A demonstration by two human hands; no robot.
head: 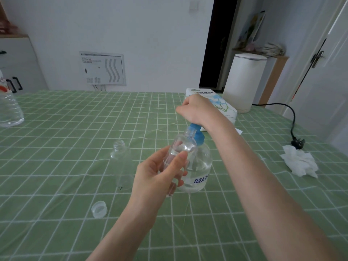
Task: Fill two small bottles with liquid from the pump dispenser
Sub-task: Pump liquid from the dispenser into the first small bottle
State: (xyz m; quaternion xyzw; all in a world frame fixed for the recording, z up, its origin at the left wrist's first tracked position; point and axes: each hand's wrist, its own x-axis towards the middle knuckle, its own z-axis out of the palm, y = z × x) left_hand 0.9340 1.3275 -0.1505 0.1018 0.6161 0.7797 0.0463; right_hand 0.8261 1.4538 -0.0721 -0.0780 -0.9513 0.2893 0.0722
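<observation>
Pump dispenser (199, 166) is stood mid-table, its top covered by the curled fingers of the right hand (197, 110). A tilted first bottle (178, 149) is gripped by the left hand (156, 178), mouth held just beside the blue neck. Filling of it is judged under way. At the dispenser's 9 o'clock the second bottle (121, 161) is stood open; steady pumping is called for, then a swap.
</observation>
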